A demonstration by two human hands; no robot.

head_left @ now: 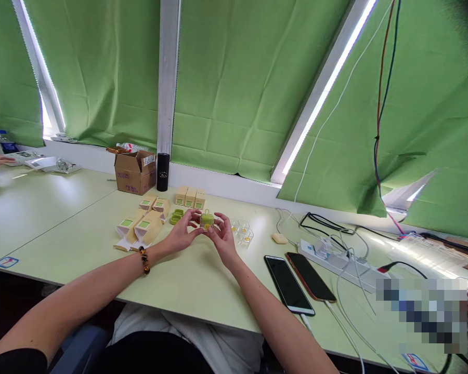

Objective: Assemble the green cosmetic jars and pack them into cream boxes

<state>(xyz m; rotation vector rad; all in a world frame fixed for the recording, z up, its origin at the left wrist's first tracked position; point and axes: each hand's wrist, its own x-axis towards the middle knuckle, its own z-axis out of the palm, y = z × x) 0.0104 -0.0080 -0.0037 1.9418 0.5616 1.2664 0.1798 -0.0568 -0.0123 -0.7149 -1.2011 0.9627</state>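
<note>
Paper boxes [142, 224] and green pieces [176, 216] lie left of the left hand [183, 232], whose fingertips grip one side of a small case [207, 220]. The case stands upright, with a green top, a little loop above it and a clear lower part showing a yellow patch. It sits between both hands, the right hand [223, 238] clamping its other side. Clear cups [246, 239] stand farther right.

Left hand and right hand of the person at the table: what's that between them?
In the head view, a small clear container with a green top is held between the left hand and right hand.
</note>
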